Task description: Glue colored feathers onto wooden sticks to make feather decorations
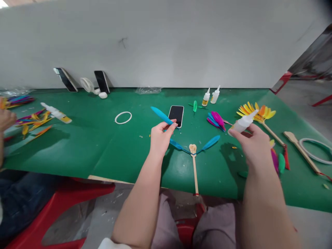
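Your left hand (161, 136) pinching a blue feather (161, 115), your right hand (251, 142) gripping a glue bottle (243, 122), wooden stick (194, 166) on the green table (103, 145) between them.

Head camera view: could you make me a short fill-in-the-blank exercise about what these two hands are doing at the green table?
1. The left hand pinches a ____ feather.
2. The right hand holds a white glue ____.
3. The wooden stick on the table has ____ blue feathers attached.
4. The phone lying flat has a ____ screen.

Missing words: blue; bottle; two; dark
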The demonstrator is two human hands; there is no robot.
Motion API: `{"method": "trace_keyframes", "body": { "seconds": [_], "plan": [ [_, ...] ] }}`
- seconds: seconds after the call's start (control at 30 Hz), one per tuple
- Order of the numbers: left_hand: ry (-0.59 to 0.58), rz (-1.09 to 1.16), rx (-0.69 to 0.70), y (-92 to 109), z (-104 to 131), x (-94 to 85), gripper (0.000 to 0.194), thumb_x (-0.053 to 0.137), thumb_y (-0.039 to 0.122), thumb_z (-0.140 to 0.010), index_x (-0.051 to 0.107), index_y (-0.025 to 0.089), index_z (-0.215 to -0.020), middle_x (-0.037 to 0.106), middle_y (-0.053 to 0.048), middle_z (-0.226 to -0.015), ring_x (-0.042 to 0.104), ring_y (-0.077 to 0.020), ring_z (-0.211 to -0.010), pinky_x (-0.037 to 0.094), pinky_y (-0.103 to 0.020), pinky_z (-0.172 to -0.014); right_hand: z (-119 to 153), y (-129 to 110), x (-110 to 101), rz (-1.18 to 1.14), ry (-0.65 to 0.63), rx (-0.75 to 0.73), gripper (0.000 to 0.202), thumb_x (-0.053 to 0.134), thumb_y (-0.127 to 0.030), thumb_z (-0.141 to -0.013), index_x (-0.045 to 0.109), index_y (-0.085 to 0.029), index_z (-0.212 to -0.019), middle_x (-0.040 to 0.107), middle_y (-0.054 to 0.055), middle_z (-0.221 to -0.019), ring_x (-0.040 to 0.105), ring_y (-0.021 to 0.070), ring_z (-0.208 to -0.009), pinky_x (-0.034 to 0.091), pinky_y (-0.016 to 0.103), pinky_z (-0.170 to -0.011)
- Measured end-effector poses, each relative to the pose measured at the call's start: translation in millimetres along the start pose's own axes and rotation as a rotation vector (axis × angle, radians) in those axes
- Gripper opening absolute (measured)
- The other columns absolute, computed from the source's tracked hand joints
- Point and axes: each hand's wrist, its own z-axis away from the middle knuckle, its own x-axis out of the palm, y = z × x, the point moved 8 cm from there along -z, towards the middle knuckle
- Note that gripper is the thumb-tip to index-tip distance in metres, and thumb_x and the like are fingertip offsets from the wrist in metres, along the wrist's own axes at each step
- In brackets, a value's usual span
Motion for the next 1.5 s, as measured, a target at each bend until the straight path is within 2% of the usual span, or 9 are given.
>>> {"method": "trace_keyframes", "body": {
  "seconds": [0.13,0.57,0.7,0.8,0.87,0.93,1.1,1.37,1.5],
  "plan": [
    [-0.011,-0.166,0.087,5,3,5.0,0.026,0.064,0.03,-0.072,0.068,0.018,-0.096,0.07,-0.004,-0.079,0.063,-0.015,-0.073,0.049,-0.028,-0.071,-12,25,-6,0.471,-0.015,0.0,0.036,0.067,-0.041,-0.06,0.059,-0.02,-0.089,0.065,0.004,-0.084,0.059,0.0237,-0.074,0.041,0.036,-0.064],
    [-0.142,-0.279,0.085,3,11,29.1,0.026,0.068,0.027,-0.069,0.062,0.018,-0.092,0.068,-0.001,-0.069,0.06,-0.0124,-0.063,0.047,-0.028,-0.067,-8,40,21,0.693,-0.262,-0.043,0.051,0.066,-0.04,-0.063,0.055,-0.018,-0.107,0.065,0.01,-0.1,0.06,0.0284,-0.086,0.04,0.033,-0.062],
    [-0.196,-0.338,0.113,0,13,35.0,0.026,0.069,0.031,-0.069,0.062,0.019,-0.092,0.066,0.001,-0.068,0.057,-0.0113,-0.061,0.046,-0.027,-0.064,4,15,-1,0.607,-0.234,-0.078,0.083,0.071,-0.05,-0.057,0.043,-0.016,-0.128,0.061,0.017,-0.112,0.059,0.0292,-0.08,0.041,0.037,-0.06],
    [-0.27,-0.352,0.12,-4,17,43.4,0.025,0.069,0.03,-0.069,0.063,0.019,-0.09,0.066,0.002,-0.07,0.058,-0.0111,-0.063,0.046,-0.025,-0.065,23,-22,-25,0.365,0.016,-0.059,0.051,0.059,-0.056,-0.069,0.06,-0.023,-0.109,0.067,0.01,-0.088,0.059,0.0239,-0.072,0.042,0.036,-0.058],
    [-0.343,-0.356,0.119,-6,21,52.0,0.023,0.069,0.031,-0.069,0.063,0.018,-0.087,0.066,0.002,-0.07,0.058,-0.011,-0.063,0.045,-0.024,-0.064,36,-40,-8,0.18,-0.04,-0.081,0.039,0.056,-0.055,-0.072,0.065,-0.023,-0.095,0.066,0.006,-0.078,0.058,0.0191,-0.066,0.042,0.031,-0.054],
    [-0.435,-0.369,0.137,-8,27,62.6,0.021,0.068,0.032,-0.07,0.064,0.018,-0.084,0.066,0.002,-0.069,0.058,-0.0111,-0.063,0.045,-0.024,-0.063,46,-45,31,0.087,-0.28,-0.081,0.038,0.058,-0.053,-0.071,0.066,-0.022,-0.091,0.064,0.003,-0.07,0.055,0.0151,-0.059,0.043,0.029,-0.053],
    [-0.589,-0.436,0.185,-8,39,78.5,0.016,0.064,0.032,-0.074,0.067,0.019,-0.084,0.068,0.001,-0.075,0.06,-0.0124,-0.067,0.044,-0.024,-0.063,45,-27,80,-0.002,-0.402,-0.056,0.029,0.062,-0.045,-0.07,0.061,-0.017,-0.067,0.055,-0.001,-0.055,0.047,0.0092,-0.047,0.039,0.025,-0.046],
    [-0.331,-0.573,0.258,3,20,42.0,0.02,0.055,0.035,-0.082,0.069,0.021,-0.086,0.071,0.0,-0.086,0.062,-0.0138,-0.073,0.044,-0.026,-0.068,29,15,76,-0.257,-0.235,0.236,0.025,0.069,-0.036,-0.061,0.055,-0.018,-0.071,0.052,-0.004,-0.052,0.049,0.0108,-0.044,0.037,0.022,-0.033],
    [-0.349,-0.687,0.287,-1,23,37.9,0.017,0.054,0.03,-0.082,0.069,0.021,-0.085,0.071,-0.001,-0.085,0.061,-0.0148,-0.075,0.044,-0.027,-0.069,33,25,77,-0.217,-0.245,0.28,0.033,0.07,-0.036,-0.059,0.047,-0.022,-0.079,0.052,-0.006,-0.05,0.046,0.0113,-0.038,0.033,0.021,-0.028]
  ]
}}
